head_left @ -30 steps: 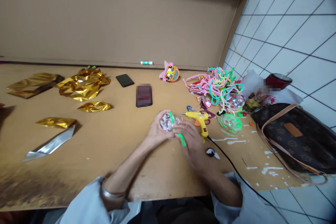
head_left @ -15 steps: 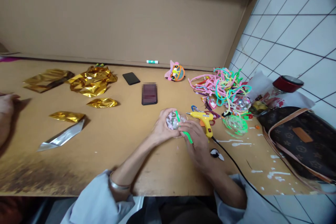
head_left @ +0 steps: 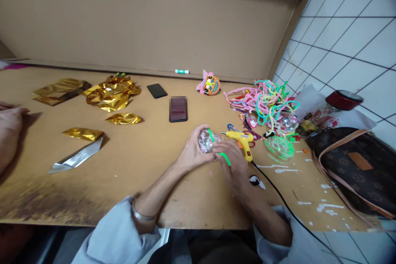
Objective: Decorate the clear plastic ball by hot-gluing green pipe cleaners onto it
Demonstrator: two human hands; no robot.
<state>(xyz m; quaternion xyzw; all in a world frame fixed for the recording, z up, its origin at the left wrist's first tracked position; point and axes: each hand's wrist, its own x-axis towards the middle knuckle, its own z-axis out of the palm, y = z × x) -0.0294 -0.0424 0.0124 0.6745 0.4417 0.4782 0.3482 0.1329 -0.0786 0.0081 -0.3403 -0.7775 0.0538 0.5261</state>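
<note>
My left hand (head_left: 191, 150) is wrapped round a clear ball (head_left: 205, 141) with pale bits in or on it. A bright green fuzzy strip (head_left: 225, 158) crosses the ball, and its free end sticks out under my right hand (head_left: 232, 161). The fingers of my right hand press the strip against the ball's right side. Just right of the ball lies a yellow glue gun (head_left: 244, 142), its nozzle pointing left and its black cord running toward the front edge. A small black and white piece (head_left: 255, 180) rests near my right wrist.
Colourful fuzzy strips (head_left: 260, 101), a green-covered ball (head_left: 280, 148), a jar (head_left: 335, 109) and a brown bag (head_left: 355, 169) are at the right. A decorated ball (head_left: 212, 84), two phones (head_left: 178, 109) and gold foil (head_left: 113, 94) lie farther back. Another person's hand (head_left: 10, 132) rests at the left.
The whole view has shifted slightly. Both hands keep their hold on the ball and strip, and the strip's free end looks a little more curved.
</note>
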